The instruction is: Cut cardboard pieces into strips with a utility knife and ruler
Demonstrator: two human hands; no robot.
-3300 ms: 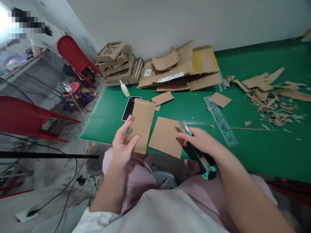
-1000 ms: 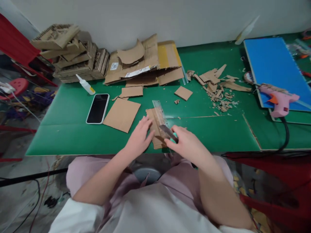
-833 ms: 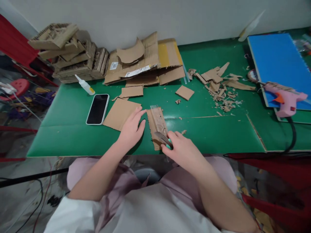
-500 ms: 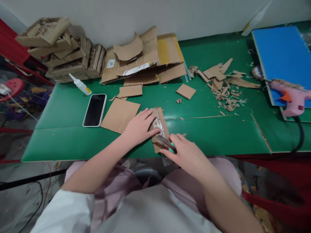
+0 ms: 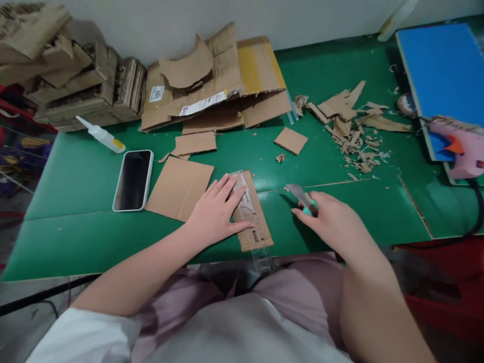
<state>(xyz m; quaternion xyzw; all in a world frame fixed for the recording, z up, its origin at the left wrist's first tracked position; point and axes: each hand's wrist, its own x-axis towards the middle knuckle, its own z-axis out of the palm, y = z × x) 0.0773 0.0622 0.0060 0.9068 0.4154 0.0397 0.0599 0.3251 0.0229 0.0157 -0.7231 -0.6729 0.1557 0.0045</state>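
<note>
My left hand [image 5: 216, 206] lies flat with its fingers spread, pressing a clear plastic ruler [image 5: 258, 237] onto a narrow strip of cardboard [image 5: 261, 209]. The ruler's near end sticks out past the table edge. To the right of the strip, my right hand [image 5: 335, 217] is closed around a utility knife [image 5: 302, 197] with a teal part on its handle. The blade points up and left, apart from the cardboard. A larger cardboard square [image 5: 180, 187] lies left of my left hand, partly beside its fingers.
A phone [image 5: 133, 180] and a glue bottle [image 5: 101, 137] lie on the left. Cardboard stacks [image 5: 86, 96] and a flattened box [image 5: 223, 65] stand along the wall. Scraps [image 5: 355, 133], a small cardboard square [image 5: 291, 140], a blue board [image 5: 442, 75] and a pink glue gun [image 5: 463, 156] are rightward.
My right hand has lifted the knife off the strip and moved it right. My left hand stays on the ruler, with more of the ruler now visible. The view has shifted slightly.
</note>
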